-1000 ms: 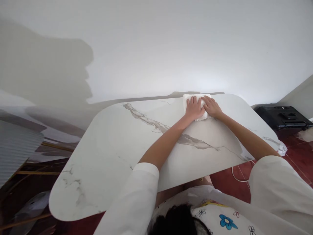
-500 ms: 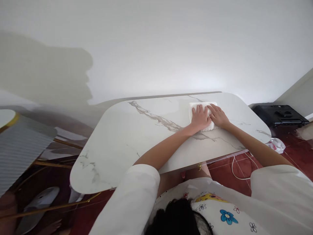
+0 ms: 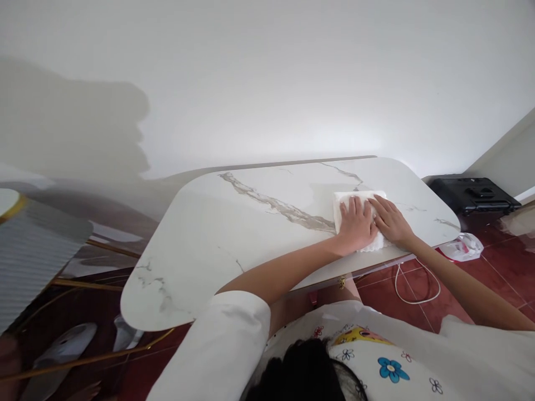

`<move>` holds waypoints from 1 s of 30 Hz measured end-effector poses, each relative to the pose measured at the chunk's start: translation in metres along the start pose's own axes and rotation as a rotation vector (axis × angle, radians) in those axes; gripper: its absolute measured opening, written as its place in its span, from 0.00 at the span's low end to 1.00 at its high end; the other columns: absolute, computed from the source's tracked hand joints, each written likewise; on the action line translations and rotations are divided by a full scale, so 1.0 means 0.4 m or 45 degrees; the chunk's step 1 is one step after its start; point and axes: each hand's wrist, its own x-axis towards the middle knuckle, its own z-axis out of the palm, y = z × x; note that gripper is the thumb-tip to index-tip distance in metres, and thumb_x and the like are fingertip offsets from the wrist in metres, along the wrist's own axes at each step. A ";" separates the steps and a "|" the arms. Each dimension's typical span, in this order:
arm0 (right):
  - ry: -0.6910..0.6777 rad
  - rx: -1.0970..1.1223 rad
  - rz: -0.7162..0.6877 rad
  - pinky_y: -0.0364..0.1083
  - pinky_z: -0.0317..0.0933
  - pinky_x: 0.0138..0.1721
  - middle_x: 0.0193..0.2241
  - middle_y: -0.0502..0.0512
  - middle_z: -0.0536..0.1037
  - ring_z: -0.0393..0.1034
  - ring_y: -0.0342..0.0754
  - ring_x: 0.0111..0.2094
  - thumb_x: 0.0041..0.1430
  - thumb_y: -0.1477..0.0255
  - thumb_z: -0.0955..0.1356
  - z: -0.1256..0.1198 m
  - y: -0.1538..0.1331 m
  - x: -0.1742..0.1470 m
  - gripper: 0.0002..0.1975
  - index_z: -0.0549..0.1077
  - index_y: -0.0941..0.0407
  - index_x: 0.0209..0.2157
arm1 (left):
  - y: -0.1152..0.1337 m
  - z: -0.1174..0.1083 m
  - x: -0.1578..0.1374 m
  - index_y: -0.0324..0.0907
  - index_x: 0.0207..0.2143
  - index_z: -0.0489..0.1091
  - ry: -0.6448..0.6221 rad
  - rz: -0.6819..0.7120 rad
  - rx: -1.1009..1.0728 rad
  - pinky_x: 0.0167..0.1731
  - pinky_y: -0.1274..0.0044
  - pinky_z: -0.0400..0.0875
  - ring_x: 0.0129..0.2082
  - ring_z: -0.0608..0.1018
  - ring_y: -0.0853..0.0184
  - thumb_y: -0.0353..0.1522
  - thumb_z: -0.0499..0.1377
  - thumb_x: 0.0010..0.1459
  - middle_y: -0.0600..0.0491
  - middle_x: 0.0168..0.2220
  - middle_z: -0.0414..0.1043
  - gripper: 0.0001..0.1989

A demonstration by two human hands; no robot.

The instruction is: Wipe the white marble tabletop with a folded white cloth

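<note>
A white folded cloth point(image 3: 346, 197) lies flat on the white marble-patterned tabletop point(image 3: 200, 234), right of its middle. My left hand point(image 3: 358, 224) rests on the cloth with its fingers stretched out and slightly apart, pressing down. Beside it, my right hand point(image 3: 393, 223) also lies flat, its fingertips over the cloth's right side and its palm toward the tabletop. The thumbs meet or nearly touch. Part of the cloth is hidden beneath both hands.
Behind the tabletop stands a white wall point(image 3: 267, 83). A black case point(image 3: 474, 197) sits to the right, near a plastic bag point(image 3: 463, 247) and a white cable point(image 3: 418, 301) by the red tiled floor point(image 3: 501, 273). Left is a ribbed grey panel point(image 3: 45, 256) with gold rails.
Both hands and the cloth under them have slid toward me and a little to the right across the tabletop. More of the grey vein behind the cloth now shows.
</note>
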 end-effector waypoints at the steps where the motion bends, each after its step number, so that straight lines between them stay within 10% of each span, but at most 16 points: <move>1: -0.002 -0.009 0.009 0.62 0.52 0.61 0.65 0.57 0.56 0.46 0.55 0.66 0.66 0.64 0.51 -0.003 -0.004 -0.014 0.27 0.50 0.52 0.66 | 0.005 0.000 -0.007 0.29 0.64 0.51 0.005 0.015 -0.007 0.60 0.50 0.49 0.65 0.52 0.44 0.39 0.47 0.62 0.31 0.65 0.48 0.32; 12: -0.001 -0.086 0.034 0.61 0.52 0.61 0.64 0.59 0.58 0.48 0.56 0.65 0.65 0.64 0.52 -0.013 -0.001 -0.060 0.28 0.50 0.53 0.65 | 0.025 0.002 -0.021 0.31 0.63 0.53 0.021 0.115 -0.013 0.59 0.49 0.51 0.65 0.53 0.43 0.40 0.47 0.61 0.32 0.65 0.50 0.32; 30: -0.049 -0.078 0.233 0.60 0.52 0.59 0.64 0.58 0.56 0.51 0.58 0.63 0.63 0.66 0.52 0.020 0.154 0.157 0.28 0.55 0.54 0.64 | -0.056 0.042 0.229 0.33 0.64 0.51 -0.036 0.077 -0.066 0.61 0.53 0.47 0.66 0.51 0.49 0.40 0.46 0.62 0.34 0.65 0.49 0.31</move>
